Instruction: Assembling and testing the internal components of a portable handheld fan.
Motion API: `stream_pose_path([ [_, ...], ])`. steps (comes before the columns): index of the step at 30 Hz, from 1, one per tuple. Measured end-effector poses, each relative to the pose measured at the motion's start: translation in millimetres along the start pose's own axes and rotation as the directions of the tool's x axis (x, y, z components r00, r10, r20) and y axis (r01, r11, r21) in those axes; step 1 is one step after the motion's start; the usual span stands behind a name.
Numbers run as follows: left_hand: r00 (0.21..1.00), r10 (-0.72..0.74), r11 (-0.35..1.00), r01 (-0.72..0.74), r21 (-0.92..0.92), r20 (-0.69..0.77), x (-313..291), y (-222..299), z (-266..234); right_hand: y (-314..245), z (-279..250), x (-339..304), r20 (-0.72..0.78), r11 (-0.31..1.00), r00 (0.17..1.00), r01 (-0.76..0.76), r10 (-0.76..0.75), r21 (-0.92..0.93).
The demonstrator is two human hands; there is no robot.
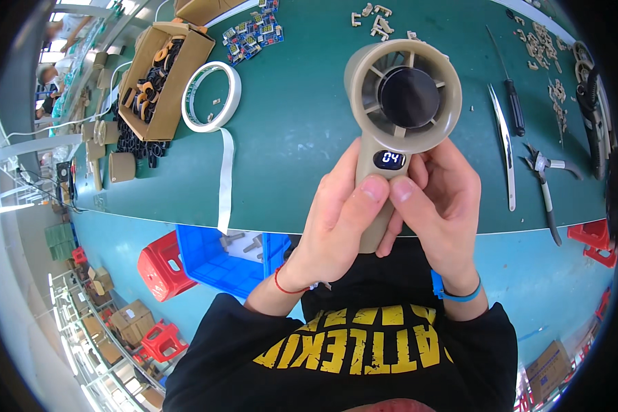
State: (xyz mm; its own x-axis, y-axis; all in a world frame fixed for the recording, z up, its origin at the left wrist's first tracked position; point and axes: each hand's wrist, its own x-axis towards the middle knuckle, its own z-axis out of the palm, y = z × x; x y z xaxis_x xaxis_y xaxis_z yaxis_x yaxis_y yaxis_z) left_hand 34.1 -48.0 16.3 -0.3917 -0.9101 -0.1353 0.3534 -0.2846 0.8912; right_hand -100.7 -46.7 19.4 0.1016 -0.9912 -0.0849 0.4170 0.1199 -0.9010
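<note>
A roll of white tape (212, 96) is lying on the green table (295, 130) up and to the left of the grip, its loose strip trailing over the table's near edge. Farther left, an open cardboard box (163, 79) is holding dark and tan rings. To the right of the grip, tweezers (504, 147), a black-handled screwdriver (509, 103) and pliers (545, 189) are lying side by side. Below left of the grip, a blue bin (216, 261) is sitting beside a red stool (159, 268).

A beige handheld fan (402, 103) with a black hub was seen above a green table (295, 130) and blue bin (213, 261)
</note>
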Motion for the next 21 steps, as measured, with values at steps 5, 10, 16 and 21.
stream_pose_path([
  [5, 1.0, 0.002, 1.0, -0.002, -0.007, -0.009, -1, 0, 1, -3, 0, 0, 0.023, 0.999, 1.0, -0.018, 0.017, 0.044],
  [10, 1.0, 0.013, 1.0, -0.013, -0.026, 0.003, 1, 1, 2, -3, -2, 0, 0.039, 0.999, 0.999, -0.017, 0.016, 0.035],
  [16, 0.999, 0.017, 1.0, -0.016, -0.024, 0.049, 0, -2, -3, -1, -3, 0, 0.051, 0.999, 0.999, -0.013, 0.011, 0.035],
  [21, 0.991, 0.024, 0.998, -0.031, 0.045, 0.134, -5, 0, -9, 2, -4, -3, 0.003, 0.993, 1.0, -0.013, 0.014, -0.116],
])
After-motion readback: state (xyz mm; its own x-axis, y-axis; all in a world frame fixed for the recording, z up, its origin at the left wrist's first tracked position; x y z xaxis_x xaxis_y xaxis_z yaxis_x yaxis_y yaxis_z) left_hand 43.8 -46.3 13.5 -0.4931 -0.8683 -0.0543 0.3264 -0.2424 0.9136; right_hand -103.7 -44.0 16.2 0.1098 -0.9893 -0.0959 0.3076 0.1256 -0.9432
